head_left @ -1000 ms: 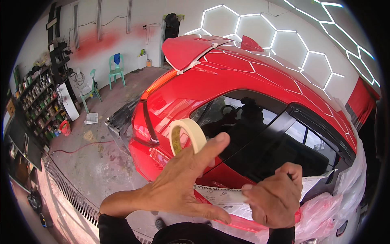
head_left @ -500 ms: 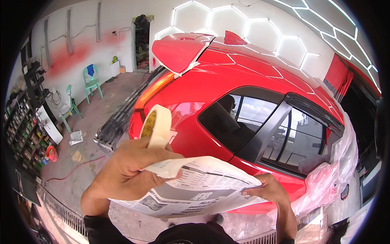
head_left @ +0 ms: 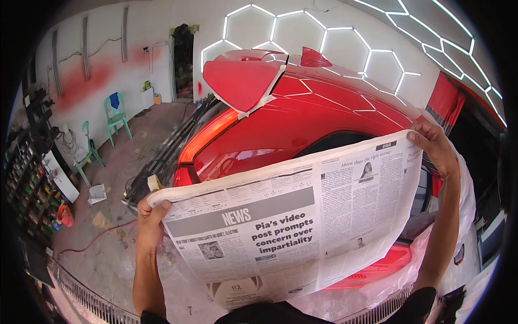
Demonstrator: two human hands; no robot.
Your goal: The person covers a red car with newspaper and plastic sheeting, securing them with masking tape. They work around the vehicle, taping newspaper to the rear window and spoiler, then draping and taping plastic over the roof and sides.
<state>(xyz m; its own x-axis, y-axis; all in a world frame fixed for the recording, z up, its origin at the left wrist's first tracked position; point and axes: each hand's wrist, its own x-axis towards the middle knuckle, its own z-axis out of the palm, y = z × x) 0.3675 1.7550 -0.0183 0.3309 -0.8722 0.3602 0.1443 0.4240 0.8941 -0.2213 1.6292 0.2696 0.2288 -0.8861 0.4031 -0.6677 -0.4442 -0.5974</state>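
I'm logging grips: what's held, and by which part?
A newspaper sheet, its upper left corner pinched by the left hand, upper right by the right hand. Any hold on the tape roll is hidden.

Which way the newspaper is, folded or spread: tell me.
Spread: the newspaper hangs wide open, its printed face showing, with the left hand pinching its upper left corner and the right hand its upper right.

At your one o'clock, hexagonal light strips [head_left: 324, 40] glow; near half past two hangs a red curtain [head_left: 443, 102]. Around eleven you have a dark doorway [head_left: 184, 65], and at ten, a red haze [head_left: 89, 83] on the wall [head_left: 148, 21]. Between nine and ten stands a green chair [head_left: 115, 121] with a blue cloth [head_left: 114, 100] over its backrest. Your half past eight shows a red bucket [head_left: 65, 216].
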